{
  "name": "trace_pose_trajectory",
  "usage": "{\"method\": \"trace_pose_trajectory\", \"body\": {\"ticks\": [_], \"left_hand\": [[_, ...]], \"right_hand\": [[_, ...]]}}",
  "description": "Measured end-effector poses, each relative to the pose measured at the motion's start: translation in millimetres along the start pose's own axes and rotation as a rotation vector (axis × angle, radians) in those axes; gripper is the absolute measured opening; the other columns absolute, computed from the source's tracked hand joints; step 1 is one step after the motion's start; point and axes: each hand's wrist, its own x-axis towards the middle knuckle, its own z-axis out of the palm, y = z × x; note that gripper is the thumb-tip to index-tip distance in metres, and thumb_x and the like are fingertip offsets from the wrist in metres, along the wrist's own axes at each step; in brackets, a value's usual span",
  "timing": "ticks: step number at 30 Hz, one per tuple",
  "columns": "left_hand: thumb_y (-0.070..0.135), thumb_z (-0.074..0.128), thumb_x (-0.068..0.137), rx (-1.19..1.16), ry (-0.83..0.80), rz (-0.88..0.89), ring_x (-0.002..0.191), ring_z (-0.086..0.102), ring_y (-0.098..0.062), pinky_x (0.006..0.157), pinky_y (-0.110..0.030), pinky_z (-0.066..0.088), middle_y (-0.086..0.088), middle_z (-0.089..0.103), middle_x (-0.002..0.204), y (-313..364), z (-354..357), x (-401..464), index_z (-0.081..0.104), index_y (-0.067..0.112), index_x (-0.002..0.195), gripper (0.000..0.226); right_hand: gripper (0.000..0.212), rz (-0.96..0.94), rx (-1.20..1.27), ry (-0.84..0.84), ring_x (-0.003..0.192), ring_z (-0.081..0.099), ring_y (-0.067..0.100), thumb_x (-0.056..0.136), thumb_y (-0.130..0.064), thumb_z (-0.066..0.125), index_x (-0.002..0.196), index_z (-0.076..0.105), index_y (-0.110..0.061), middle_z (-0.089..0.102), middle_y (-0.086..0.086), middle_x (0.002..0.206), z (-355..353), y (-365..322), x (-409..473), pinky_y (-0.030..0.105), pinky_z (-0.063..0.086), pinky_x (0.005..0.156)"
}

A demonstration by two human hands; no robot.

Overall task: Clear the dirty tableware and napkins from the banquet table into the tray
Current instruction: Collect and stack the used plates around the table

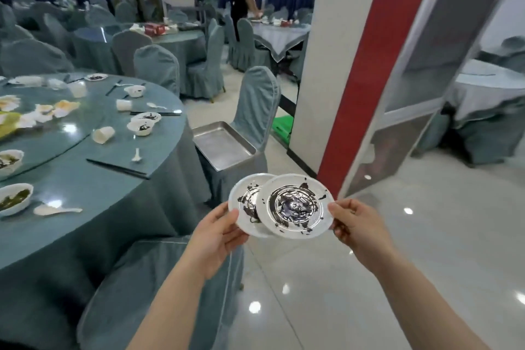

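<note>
Because the steel tray [224,148] waits at twelve o'clock, two soiled plates [295,206] are pinched at their rims by the fingers of the left hand [218,233] and right hand [355,224].

Partly covered on its right side by the overlapping white plastic plate [295,206] pinched at the right hand [356,226]: the second white sauce-smeared plate [243,204] gripped by the left hand [216,239]. Fingers of both hands tucked under the plate rims, out of sight. Far left of the grip, cut by the frame edge: the round teal-clothed banquet table [85,187] and two white bowls of greens [11,199]. Beyond the grip, too blurred to read: items on the distant tables.
</note>
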Motion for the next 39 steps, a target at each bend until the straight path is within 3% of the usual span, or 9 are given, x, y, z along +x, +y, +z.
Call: {"method": "trace_pose_trajectory", "body": {"ticks": [6, 12, 17, 21, 26, 30, 35, 39], "left_hand": [[0.012, 0.053, 0.095, 0.025, -0.05, -0.084, 0.07, 0.07, -0.017, 0.06, -0.025, 0.057, -0.006, 0.074, 0.085, -31.5, 109.0, 50.1, 0.061, 0.016, 0.112, 0.019], [0.01, 0.054, 0.093, 0.076, -0.106, -0.141, 0.065, 0.069, -0.017, 0.057, -0.025, 0.055, -0.005, 0.073, 0.081, -49.8, 170.8, 128.2, 0.063, 0.018, 0.111, 0.021], [0.015, 0.053, 0.096, 0.073, -0.191, -0.164, 0.065, 0.068, -0.016, 0.059, -0.026, 0.056, -0.004, 0.072, 0.082, -50.8, 212.5, 221.8, 0.064, 0.023, 0.111, 0.021], [0.027, 0.052, 0.096, 0.064, -0.235, -0.186, 0.071, 0.069, -0.023, 0.063, -0.028, 0.057, -0.011, 0.07, 0.087, -30.6, 241.6, 291.4, 0.062, 0.016, 0.116, 0.024], [0.022, 0.055, 0.094, 0.114, -0.249, -0.173, 0.079, 0.07, -0.023, 0.067, -0.028, 0.056, -0.012, 0.072, 0.099, -5.8, 252.0, 358.6, 0.056, 0.015, 0.125, 0.031], [0.014, 0.057, 0.093, 0.138, -0.17, -0.116, 0.086, 0.069, -0.026, 0.078, -0.034, 0.056, -0.013, 0.072, 0.105, 9.7, 233.0, 409.0, 0.057, 0.019, 0.126, 0.034], [0.011, 0.056, 0.092, 0.115, 0.027, -0.062, 0.082, 0.069, -0.025, 0.075, -0.033, 0.058, -0.014, 0.072, 0.104, 31.1, 197.6, 468.1, 0.061, 0.018, 0.122, 0.031], [0.01, 0.055, 0.092, 0.018, 0.224, -0.011, 0.076, 0.07, -0.021, 0.062, -0.028, 0.056, -0.011, 0.073, 0.096, 51.8, 165.6, 506.5, 0.064, 0.017, 0.117, 0.027]], "right_hand": [[0.009, 0.023, 0.003, 0.107, 0.044, 0.05, 0.011, 0.091, -0.017, 0.061, 0.087, 0.064, -0.009, 0.059, 0.004, 0.057, -102.1, -4.8, 42.1, 0.018, 0.042, 0.042], [0.01, 0.111, 0.083, 0.12, 0.068, 0.067, 0.016, 0.093, -0.022, 0.059, 0.087, 0.064, -0.015, 0.071, 0.002, 0.078, -139.8, -0.5, 113.1, 0.027, 0.054, 0.061], [0.007, 0.105, 0.104, 0.132, 0.068, 0.067, 0.02, 0.089, -0.012, 0.064, 0.092, 0.061, -0.006, 0.07, 0.009, 0.081, -166.9, -19.7, 200.7, 0.027, 0.055, 0.059], [0.014, 0.093, 0.077, 0.112, 0.076, 0.068, 0.022, 0.088, -0.004, 0.061, 0.1, 0.068, -0.006, 0.073, 0.013, 0.091, -179.7, -39.6, 276.4, 0.027, 0.056, 0.065], [0.015, 0.124, 0.032, 0.109, 0.063, 0.055, 0.015, 0.09, -0.006, 0.06, 0.088, 0.073, -0.014, 0.072, 0.007, 0.078, -174.9, -53.3, 357.0, 0.021, 0.052, 0.057], [0.013, 0.147, -0.025, -0.018, 0.061, 0.052, 0.02, 0.09, -0.009, 0.061, 0.097, 0.072, -0.008, 0.067, 0.013, 0.075, -150.5, -59.7, 430.0, 0.027, 0.046, 0.056], [0.014, 0.214, -0.058, -0.218, 0.051, 0.055, 0.011, 0.09, -0.008, 0.062, 0.103, 0.065, -0.001, 0.067, 0.007, 0.068, -98.1, -63.3, 531.7, 0.018, 0.046, 0.048], [0.017, 0.304, -0.044, -0.409, 0.059, 0.061, 0.014, 0.096, -0.014, 0.054, 0.102, 0.065, -0.004, 0.065, 0.005, 0.069, -45.0, -69.6, 616.1, 0.02, 0.052, 0.055]]}}
